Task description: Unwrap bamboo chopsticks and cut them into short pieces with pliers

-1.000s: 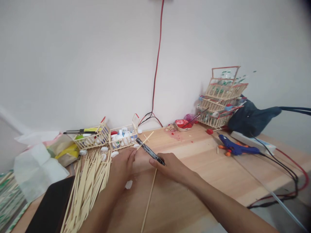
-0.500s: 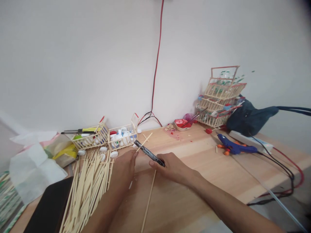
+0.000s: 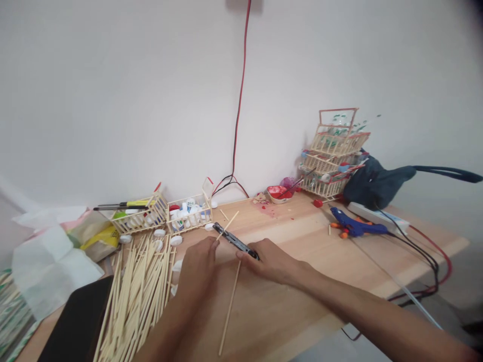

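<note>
My left hand [image 3: 198,259] is closed on a thin wooden stick [image 3: 231,222], whose free end points up and away to the right. A dark grey metal utility knife [image 3: 237,242] is gripped in my right hand [image 3: 269,259], thumb on top. Its far end lies across the stick, just beyond my left fingertips; whether the blade is out I cannot tell. Below the right hand, another long stick [image 3: 229,311] rests on the tabletop [image 3: 279,322]. A big pile of sticks [image 3: 138,296] lies left of my left forearm.
Small stick baskets [image 3: 190,213] holding white caps stand near the wall. At right are stacked stick baskets [image 3: 326,166], a dark blue pouch [image 3: 372,183], a blue glue gun [image 3: 354,223] and a power strip [image 3: 377,216]. A red paint dish [image 3: 279,193] sits behind; a black phone-like slab [image 3: 77,322] lies left.
The view has shifted slightly. Both hands have moved a little to the right together, with the stick and the knife still held and crossing.
</note>
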### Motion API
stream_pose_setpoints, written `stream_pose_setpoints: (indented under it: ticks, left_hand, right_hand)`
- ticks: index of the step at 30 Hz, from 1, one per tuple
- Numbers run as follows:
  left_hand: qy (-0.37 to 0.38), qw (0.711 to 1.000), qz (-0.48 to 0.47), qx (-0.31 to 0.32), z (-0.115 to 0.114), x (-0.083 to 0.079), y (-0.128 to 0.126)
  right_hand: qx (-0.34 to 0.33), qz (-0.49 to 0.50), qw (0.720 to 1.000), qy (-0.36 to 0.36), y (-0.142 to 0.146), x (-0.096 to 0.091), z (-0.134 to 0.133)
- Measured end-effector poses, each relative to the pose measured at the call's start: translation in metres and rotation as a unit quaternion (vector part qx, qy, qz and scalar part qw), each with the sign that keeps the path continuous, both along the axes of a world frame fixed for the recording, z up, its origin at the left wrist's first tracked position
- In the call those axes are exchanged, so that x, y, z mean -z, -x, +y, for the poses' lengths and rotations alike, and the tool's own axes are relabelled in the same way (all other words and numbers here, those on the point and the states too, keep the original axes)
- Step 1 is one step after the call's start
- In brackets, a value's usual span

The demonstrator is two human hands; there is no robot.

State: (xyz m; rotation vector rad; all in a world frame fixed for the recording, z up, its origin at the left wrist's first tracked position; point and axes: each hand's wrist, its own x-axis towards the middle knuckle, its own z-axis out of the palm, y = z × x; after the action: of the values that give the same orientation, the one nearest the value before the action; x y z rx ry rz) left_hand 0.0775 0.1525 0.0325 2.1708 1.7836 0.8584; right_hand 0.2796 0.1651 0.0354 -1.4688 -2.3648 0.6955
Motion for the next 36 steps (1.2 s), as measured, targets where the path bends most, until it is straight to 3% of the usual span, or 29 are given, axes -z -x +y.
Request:
stream_pose_setpoints:
  ticks: [17,36]
  left_hand:
    - [0.091,0.996,0.018,0.009,-0.012,0.003,-0.016]
    - [0.162,0.986,-0.01,0.038,-0.019,-0.002,-0.017]
  right_hand:
    - [-0.016,-0.016,0.999,0.032,-0.018,-0.011,-0.022]
    - [-0.064,-0.038,0.993,0.09,-0.021,-0.021,-0.02]
